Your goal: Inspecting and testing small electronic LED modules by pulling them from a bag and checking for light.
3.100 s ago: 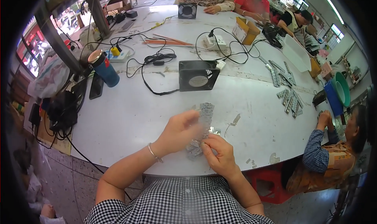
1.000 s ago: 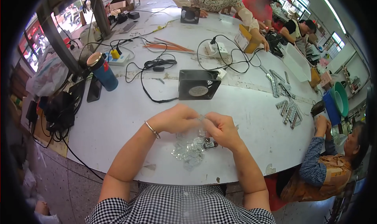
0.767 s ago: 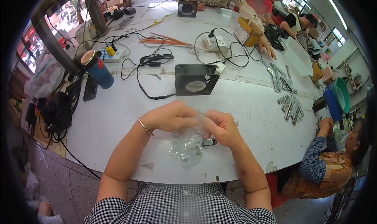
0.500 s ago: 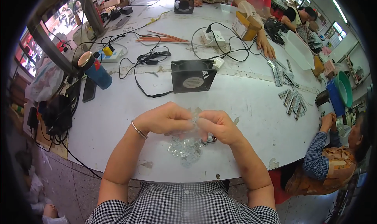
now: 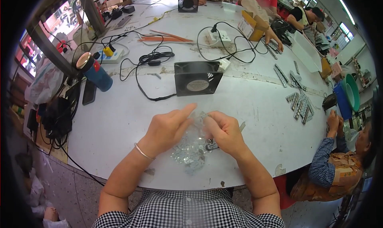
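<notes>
Above the near edge of the table, my right hand (image 5: 226, 133) pinches a small clear piece (image 5: 202, 117) between thumb and fingers; its exact kind is too blurred to tell. My left hand (image 5: 169, 128) is just left of it, fingers stretched out and thumb apart, holding nothing I can see. Beneath both hands lies a loose pile of small clear, shiny flat pieces (image 5: 188, 154). Beside the pile, partly under my right hand, is a short dark-and-silver strip (image 5: 212, 145). A thin pale sliver (image 5: 242, 126) shows past my right knuckles.
A black box fan (image 5: 198, 79) stands ahead, its cable running left. A blue tumbler (image 5: 95, 73) and a phone (image 5: 89, 93) are at left. Metal strips (image 5: 300, 104) lie at right. A co-worker's hand (image 5: 273, 40) reaches over the far right; another person (image 5: 331, 160) sits at right.
My left hand has come away from the piece, its fingers straightening as it moves down and left. My right hand keeps its pinch. The far co-worker's hand has shifted slightly up and right.
</notes>
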`<state>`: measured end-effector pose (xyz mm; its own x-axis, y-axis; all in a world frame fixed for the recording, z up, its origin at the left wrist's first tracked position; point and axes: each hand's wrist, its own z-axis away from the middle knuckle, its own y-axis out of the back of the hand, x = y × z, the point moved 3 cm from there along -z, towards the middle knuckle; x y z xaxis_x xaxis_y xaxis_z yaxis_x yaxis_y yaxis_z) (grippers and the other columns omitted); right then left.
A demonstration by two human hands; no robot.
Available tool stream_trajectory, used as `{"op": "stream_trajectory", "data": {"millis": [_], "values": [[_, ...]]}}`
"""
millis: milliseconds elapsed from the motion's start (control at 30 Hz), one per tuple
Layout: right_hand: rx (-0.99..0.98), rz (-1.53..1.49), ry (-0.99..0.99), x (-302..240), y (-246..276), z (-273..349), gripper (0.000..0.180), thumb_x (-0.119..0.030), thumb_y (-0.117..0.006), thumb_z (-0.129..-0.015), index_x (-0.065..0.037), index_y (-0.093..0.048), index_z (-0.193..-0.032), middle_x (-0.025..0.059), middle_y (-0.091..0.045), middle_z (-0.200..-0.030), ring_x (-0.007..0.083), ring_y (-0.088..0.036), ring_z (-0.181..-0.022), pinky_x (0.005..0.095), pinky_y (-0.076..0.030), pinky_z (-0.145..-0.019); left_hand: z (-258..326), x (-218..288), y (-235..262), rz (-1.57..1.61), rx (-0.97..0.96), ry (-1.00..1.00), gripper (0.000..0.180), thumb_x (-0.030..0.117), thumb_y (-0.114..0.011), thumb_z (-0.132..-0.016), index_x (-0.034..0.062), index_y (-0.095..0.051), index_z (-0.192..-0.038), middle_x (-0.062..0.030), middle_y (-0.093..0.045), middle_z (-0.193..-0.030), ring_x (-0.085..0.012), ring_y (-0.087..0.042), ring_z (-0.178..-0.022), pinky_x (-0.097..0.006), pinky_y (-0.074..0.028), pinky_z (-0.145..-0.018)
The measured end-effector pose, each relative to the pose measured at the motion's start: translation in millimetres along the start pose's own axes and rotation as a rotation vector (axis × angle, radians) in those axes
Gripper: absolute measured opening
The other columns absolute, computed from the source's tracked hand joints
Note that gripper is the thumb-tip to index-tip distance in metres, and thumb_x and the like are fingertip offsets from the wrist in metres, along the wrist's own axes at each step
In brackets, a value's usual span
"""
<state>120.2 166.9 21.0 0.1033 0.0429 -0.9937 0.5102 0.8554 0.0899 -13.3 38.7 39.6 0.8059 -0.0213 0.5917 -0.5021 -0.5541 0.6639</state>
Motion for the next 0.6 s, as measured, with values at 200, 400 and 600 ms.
{"op": "stream_trajectory", "data": {"millis": [200, 400, 600], "values": [[0.039, 0.196, 0.208, -2.1, -5.8, 2.5, 0.018, -0.011, -0.055, -0.097, 0.002, -0.066, -0.098, 0.002, -0.064, -0.071, 0.0062, -0.056, -0.061, 0.0234, -0.046, -0.056, 0.1, -2.4, -5.4, -0.065, -0.002, -0.147, 0.04, 0.004, -0.07, -0.082, 0.0059, -0.064, -0.121, -0.011, -0.067, -0.078, -0.0245, -0.064, -0.062, -0.032, -0.052, -0.057], [0.081, 0.295, 0.285, -1.2, -1.5, 0.0, 0.017, -0.01, -0.055, -0.096, 0.002, -0.066, -0.098, 0.004, -0.064, -0.07, 0.0076, -0.056, -0.059, 0.0243, -0.046, -0.055, -0.5, -2.0, -7.4, -0.066, 0.04, -0.2, 0.035, 0.004, -0.072, -0.08, 0.0048, -0.066, -0.115, -0.0108, -0.07, -0.082, -0.0252, -0.067, -0.066, -0.031, -0.054, -0.058], [0.065, 0.265, 0.288, 0.2, -3.4, -0.1, 0.017, -0.01, -0.055, -0.096, 0.002, -0.066, -0.097, 0.004, -0.064, -0.069, 0.0078, -0.056, -0.058, 0.0245, -0.046, -0.055, -2.3, -3.7, -6.0, -0.093, 0.041, -0.273, 0.03, 0.003, -0.071, -0.08, 0.0045, -0.068, -0.11, -0.0104, -0.071, -0.082, -0.0253, -0.068, -0.067, -0.031, -0.055, -0.058]]}}
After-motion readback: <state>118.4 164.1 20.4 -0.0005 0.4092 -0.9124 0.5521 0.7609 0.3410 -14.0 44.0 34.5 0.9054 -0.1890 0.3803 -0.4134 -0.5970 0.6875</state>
